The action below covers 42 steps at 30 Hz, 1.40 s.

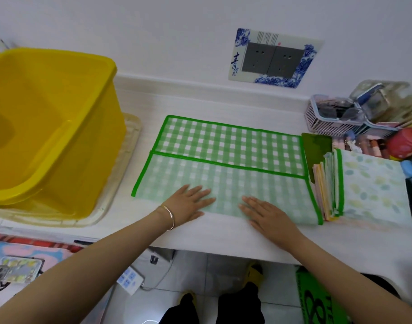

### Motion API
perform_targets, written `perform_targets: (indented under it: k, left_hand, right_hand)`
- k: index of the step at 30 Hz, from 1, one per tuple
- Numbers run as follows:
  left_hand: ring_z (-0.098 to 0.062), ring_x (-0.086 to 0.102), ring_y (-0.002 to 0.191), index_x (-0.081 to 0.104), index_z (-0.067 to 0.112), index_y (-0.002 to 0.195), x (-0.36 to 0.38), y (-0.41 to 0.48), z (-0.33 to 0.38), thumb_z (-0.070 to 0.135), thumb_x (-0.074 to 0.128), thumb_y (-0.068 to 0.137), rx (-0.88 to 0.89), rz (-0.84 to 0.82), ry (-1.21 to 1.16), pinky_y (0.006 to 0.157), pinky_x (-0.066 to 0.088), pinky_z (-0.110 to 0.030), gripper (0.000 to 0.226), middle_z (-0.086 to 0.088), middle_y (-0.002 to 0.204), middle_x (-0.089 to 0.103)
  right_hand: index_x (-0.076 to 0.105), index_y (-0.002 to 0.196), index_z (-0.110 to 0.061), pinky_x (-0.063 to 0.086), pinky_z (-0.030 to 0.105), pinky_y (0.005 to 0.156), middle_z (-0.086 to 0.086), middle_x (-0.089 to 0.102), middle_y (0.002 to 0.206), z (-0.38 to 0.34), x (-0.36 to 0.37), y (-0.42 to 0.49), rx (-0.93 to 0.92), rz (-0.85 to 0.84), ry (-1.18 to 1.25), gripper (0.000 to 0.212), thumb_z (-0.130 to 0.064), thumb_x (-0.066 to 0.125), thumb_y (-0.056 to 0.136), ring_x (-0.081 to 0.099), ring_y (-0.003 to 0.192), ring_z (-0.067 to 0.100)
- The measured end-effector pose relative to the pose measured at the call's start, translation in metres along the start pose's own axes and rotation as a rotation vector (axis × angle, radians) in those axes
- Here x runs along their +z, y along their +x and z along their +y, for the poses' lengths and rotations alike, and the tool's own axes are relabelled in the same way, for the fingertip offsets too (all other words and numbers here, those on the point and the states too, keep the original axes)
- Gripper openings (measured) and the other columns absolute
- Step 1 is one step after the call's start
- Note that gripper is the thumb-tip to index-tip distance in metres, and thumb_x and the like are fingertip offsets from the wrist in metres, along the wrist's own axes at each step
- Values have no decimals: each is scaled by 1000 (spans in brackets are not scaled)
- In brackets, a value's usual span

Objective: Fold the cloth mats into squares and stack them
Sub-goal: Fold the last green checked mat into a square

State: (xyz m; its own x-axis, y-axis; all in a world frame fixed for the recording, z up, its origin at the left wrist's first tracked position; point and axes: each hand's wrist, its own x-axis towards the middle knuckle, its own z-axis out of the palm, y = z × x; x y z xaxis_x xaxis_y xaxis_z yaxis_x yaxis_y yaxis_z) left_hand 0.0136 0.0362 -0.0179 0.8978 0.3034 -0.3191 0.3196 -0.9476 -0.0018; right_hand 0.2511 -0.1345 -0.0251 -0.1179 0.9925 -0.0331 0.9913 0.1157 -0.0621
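A green-and-white checked cloth mat (228, 160) with a bright green border lies on the white table (200, 239). Its near half is folded up over itself, showing the paler back side, and the far strip still shows the brighter front. My left hand (188, 203) lies flat with straight fingers on the near left part of the fold. My right hand (268, 212) presses flat on the near right part. To the right stands a stack of folded mats (364, 188), topped by a pale one with green and yellow ovals.
A large yellow plastic tub (48, 127) sits on a clear tray at the left. At the back right are a basket of small items (333, 115) and clutter. A wall socket panel (274, 58) is behind. The table's near edge runs under my forearms.
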Motion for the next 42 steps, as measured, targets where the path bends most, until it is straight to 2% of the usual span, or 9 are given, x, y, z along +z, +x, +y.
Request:
perform_targets:
  k: [5, 13, 18, 21, 27, 30, 33, 36, 42]
  left_hand:
    - [-32, 0, 144, -6, 21, 149, 0, 4, 5, 20, 21, 103, 13, -53, 91, 116, 14, -40, 53, -5, 158, -6]
    - [-26, 5, 145, -6, 14, 149, 0, 9, 5, 24, 15, 104, -34, -88, 136, 109, 27, -35, 50, -2, 158, -3]
    - [-22, 65, 105, 60, 10, 123, 5, 4, -6, 27, 32, 90, 89, 173, 92, 69, 55, -24, 46, -3, 121, 64]
    - [-22, 69, 96, 62, 14, 119, 15, -4, -6, 31, 19, 100, 165, 379, 87, 60, 57, -24, 51, 0, 112, 69]
    - [-18, 46, 127, 36, 30, 142, -22, -17, -8, 45, 25, 99, -49, -8, -133, 92, 43, -30, 46, 3, 142, 46]
    - [-23, 61, 94, 64, 17, 113, -47, -14, -21, 42, 39, 97, -124, 27, -343, 77, 43, -29, 40, -7, 104, 67]
    - [-12, 33, 48, 53, 9, 60, -65, -8, -39, 38, 56, 90, -94, 8, -631, 52, 30, -24, 42, 0, 52, 37]
    - [-15, 25, 54, 51, 4, 54, -85, -3, -56, 38, 67, 82, -128, -40, -766, 53, 26, -24, 47, -4, 57, 29]
    - [-12, 25, 50, 52, 13, 54, -119, 20, -83, 45, 69, 78, -217, -39, -683, 56, 29, -24, 44, 5, 51, 30]
  right_hand:
    - [47, 134, -13, 48, 34, 93, 7, 53, 137, 4, 10, -5, -39, 10, 28, 54, -8, 63, 83, 55, 121, 23]
    - [50, 133, -7, 52, 37, 93, 8, 55, 134, 5, 5, 0, -6, -109, -57, 49, -15, 33, 88, 55, 121, 23]
    - [52, 132, -6, 47, 36, 95, 8, 56, 134, 10, 1, -2, -9, -97, -62, 48, -20, 34, 90, 55, 121, 22]
    - [55, 129, -7, 50, 33, 88, 8, 59, 129, 8, -8, -7, 22, -32, -37, 47, -15, 37, 86, 61, 114, 23]
    - [37, 143, -27, 28, 19, 102, -2, 40, 147, 6, -37, -6, 221, -283, 275, 41, -22, 33, 103, 39, 133, 15]
    - [57, 128, -21, 39, 28, 91, 1, 61, 123, 11, -64, 7, 310, -289, 367, 34, -29, 37, 101, 56, 111, 18]
    - [52, 66, -17, 33, 27, 59, -8, 42, 58, 22, -91, 20, 306, -350, 561, 35, -34, 47, 97, 39, 53, 8]
    - [43, 55, -19, 24, 18, 50, -12, 28, 49, 34, -119, 34, 293, -425, 612, 42, -34, 56, 93, 25, 44, 4]
    - [43, 56, -28, 31, 11, 49, -24, 43, 40, 52, -147, 74, 275, -431, 562, 39, -30, 60, 91, 41, 41, -5]
